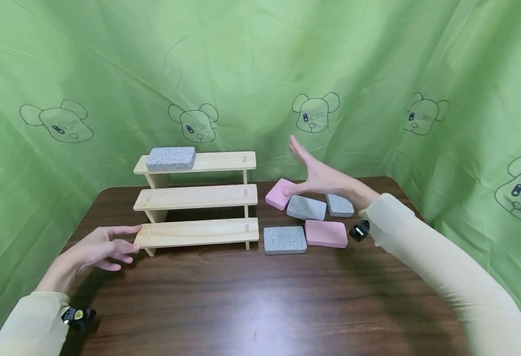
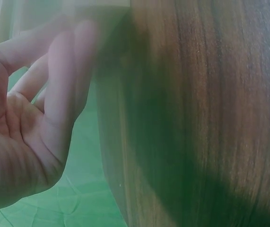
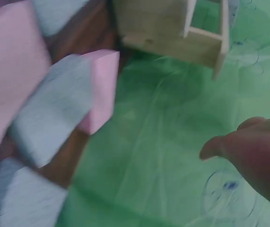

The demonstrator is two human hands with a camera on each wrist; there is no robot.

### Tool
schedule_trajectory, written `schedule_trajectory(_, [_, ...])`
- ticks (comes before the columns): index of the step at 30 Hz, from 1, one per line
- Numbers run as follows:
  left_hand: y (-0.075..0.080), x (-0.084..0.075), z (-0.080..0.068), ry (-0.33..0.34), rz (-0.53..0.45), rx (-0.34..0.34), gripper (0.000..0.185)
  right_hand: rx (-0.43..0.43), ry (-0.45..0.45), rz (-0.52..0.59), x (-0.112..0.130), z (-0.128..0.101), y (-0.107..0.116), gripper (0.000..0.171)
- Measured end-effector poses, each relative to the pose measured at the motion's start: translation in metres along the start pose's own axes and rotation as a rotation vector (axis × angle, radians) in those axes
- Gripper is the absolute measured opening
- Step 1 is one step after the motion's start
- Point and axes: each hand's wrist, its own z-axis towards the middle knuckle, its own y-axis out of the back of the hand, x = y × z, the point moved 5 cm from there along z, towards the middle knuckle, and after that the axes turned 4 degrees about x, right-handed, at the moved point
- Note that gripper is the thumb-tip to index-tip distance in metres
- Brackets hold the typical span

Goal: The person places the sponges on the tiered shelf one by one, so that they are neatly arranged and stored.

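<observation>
A three-step wooden display shelf [image 1: 198, 231] stands on the table, with a grey speckled pumice block [image 1: 170, 158] on the left of its top step. My left hand [image 1: 102, 247] holds the left end of the bottom step between its fingertips. To the right of the shelf, my right hand [image 1: 320, 175] is raised with thumb and fingers spread, holding nothing. It overlaps a tilted pink block [image 1: 278, 195] at the back in the head view. Near it lie three grey blocks, one at the front [image 1: 284, 241], and another pink block [image 1: 326, 234].
The dark wooden table [image 1: 242, 301] extends in front of the shelf and blocks. A green cloth [image 1: 251, 64] with printed bear heads hangs behind and at both sides. The table's far edge runs close behind the shelf.
</observation>
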Motion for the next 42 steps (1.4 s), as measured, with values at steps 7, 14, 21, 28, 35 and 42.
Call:
schedule_trajectory(7, [0.000,0.000,-0.001,0.002,-0.005,-0.018,0.080,0.004,-0.044,0.110,-0.040,-0.056,0.006,0.129])
schedule_trajectory(14, [0.000,0.003,-0.001,0.004,-0.019,-0.023,0.081,0.031,-0.083,0.128,-0.077,-0.100,0.006,0.121])
schedule_trajectory(21, [0.000,0.003,0.000,-0.005,0.000,-0.031,0.082,0.066,-0.089,0.206,-0.105,-0.125,-0.003,0.106])
schedule_trajectory(28, [-0.001,0.001,0.000,-0.009,-0.009,-0.016,0.081,0.087,-0.144,0.248,-0.122,-0.130,-0.012,0.093])
schedule_trajectory(35, [-0.001,0.004,0.003,-0.010,-0.009,-0.021,0.080,0.098,-0.153,0.160,-0.133,-0.130,-0.018,0.087])
schedule_trajectory(42, [0.001,0.005,0.002,-0.014,0.000,-0.020,0.080,0.095,-0.152,0.145,-0.136,-0.133,-0.019,0.089])
